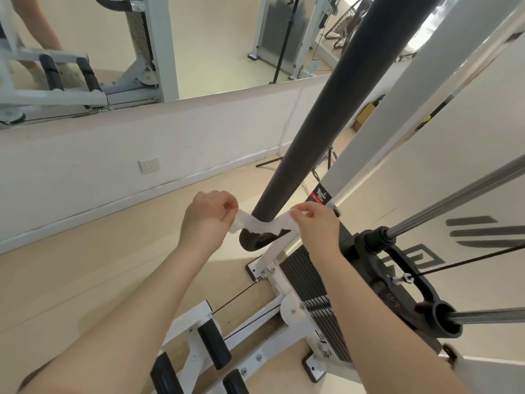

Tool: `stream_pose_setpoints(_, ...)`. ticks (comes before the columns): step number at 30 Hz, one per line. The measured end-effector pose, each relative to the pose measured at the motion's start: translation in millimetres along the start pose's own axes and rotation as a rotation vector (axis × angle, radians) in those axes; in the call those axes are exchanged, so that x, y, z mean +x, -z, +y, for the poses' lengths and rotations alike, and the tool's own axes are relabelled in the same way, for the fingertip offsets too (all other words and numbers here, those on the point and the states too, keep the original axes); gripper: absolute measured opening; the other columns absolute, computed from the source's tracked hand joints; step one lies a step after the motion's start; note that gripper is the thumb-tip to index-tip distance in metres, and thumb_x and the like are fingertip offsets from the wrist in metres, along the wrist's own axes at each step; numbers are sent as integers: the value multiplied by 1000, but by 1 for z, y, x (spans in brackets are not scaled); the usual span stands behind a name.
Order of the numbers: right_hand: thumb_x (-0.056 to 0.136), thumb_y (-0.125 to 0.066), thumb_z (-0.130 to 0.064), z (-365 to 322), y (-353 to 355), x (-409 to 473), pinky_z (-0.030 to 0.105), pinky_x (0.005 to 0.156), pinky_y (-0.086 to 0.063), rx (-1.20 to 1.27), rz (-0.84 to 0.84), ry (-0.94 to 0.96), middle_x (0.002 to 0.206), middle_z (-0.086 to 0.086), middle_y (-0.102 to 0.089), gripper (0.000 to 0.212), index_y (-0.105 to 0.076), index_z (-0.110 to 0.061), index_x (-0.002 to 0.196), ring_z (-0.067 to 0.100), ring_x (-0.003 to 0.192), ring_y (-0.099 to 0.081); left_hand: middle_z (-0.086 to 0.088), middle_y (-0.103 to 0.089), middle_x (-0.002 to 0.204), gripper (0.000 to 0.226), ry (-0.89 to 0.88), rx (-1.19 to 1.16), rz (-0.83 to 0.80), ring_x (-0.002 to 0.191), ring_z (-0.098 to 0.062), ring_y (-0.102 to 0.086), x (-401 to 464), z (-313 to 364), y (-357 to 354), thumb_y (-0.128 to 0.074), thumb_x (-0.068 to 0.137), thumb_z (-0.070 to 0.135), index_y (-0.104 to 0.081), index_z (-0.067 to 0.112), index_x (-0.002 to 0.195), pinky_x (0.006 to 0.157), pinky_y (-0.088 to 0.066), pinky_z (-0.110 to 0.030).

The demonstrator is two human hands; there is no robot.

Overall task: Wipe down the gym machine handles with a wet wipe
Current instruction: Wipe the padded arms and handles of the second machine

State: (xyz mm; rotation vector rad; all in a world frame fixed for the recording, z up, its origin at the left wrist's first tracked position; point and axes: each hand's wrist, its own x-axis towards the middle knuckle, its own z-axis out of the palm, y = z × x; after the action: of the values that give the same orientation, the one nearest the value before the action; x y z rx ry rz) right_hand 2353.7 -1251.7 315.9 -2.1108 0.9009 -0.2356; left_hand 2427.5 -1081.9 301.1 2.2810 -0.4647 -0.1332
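Observation:
A white wet wipe is stretched between my two hands and lies across the lower end of a thick dark grey padded handle that slants up to the right. My left hand pinches the wipe's left end. My right hand pinches its right end. The handle's round end cap shows just below the wipe.
A white machine frame rises to the right, with a black weight stack, chrome guide rods and a cable below it. Black foam rollers on a white bracket sit near my forearms. A wall mirror and socket lie ahead.

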Motion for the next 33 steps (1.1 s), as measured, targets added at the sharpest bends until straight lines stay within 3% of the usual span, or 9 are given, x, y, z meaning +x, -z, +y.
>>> stream_pose_setpoints(4,95,-49,-19,-15,-29,-15,25,78,-53,405,-44,-120,92,-7,-65,16,-63,-22,101,9,89,-61,0,-59,95,9,139,-251,26,79,-14,-53,5,22,-21,-54,88,8,-61,14,89,60,-37,-12)
stream_pose_setpoints(8,90,-51,-2,-7,-37,-31,33,101,-37,793,-198,-216,117,-11,-56,52,-39,-30,133,9,112,-50,8,-59,97,11,306,-569,23,83,-7,-60,7,23,-29,-59,87,10,-55,17,96,63,-40,-12)
stream_pose_setpoints(11,85,-54,7,7,-46,-43,12,83,-44,588,-353,-16,106,-17,-59,59,-37,-29,129,-9,94,-55,9,-61,87,10,312,-538,31,80,-10,-59,8,18,-29,-64,84,12,-58,19,87,66,-43,-18)
stream_pose_setpoints(15,84,-67,-16,-1,-62,-41,5,61,-43,427,-155,5,86,-21,-57,39,-47,-30,115,-3,77,-57,10,-67,89,16,323,-650,-98,86,-3,-60,4,11,-21,-59,89,14,-63,28,96,75,-43,-17)
stream_pose_setpoints(19,83,-68,-22,-16,-60,-38,14,73,-45,472,-31,1,89,-21,-55,36,-47,-30,111,6,89,-56,20,-62,98,27,337,-644,-110,96,2,-54,-5,0,-16,-47,95,11,-57,31,108,78,-35,-12)
stream_pose_setpoints(22,85,-65,-24,-18,-53,-35,6,65,-44,464,27,52,90,-18,-55,33,-47,-27,113,3,84,-55,17,-62,102,26,370,-651,-41,105,-6,-54,-7,-9,-17,-47,95,11,-60,33,98,84,-35,-16)
stream_pose_setpoints(27,81,-70,-24,-9,-62,-38,23,78,-51,370,-83,-17,83,-18,-57,38,-51,-23,115,1,74,-56,8,-62,108,20,395,-663,-14,106,-13,-54,-10,-8,-19,-49,94,14,-61,29,99,86,-37,-24)
stream_pose_setpoints(29,80,-72,-26,-14,-57,-38,29,84,-52,373,-77,-38,89,-11,-62,38,-54,-22,113,6,82,-60,8,-63,106,22,375,-676,-34,104,-13,-55,-12,-1,-17,-47,95,13,-61,29,100,86,-41,-25)
stream_pose_setpoints(33,81,-69,-27,-27,-37,-34,23,83,-49,456,24,59,104,-7,-65,42,-54,-20,120,10,95,-59,6,-64,103,27,299,-744,-103,102,-13,-58,-16,11,-13,-39,98,14,-62,29,98,86,-47,-25)
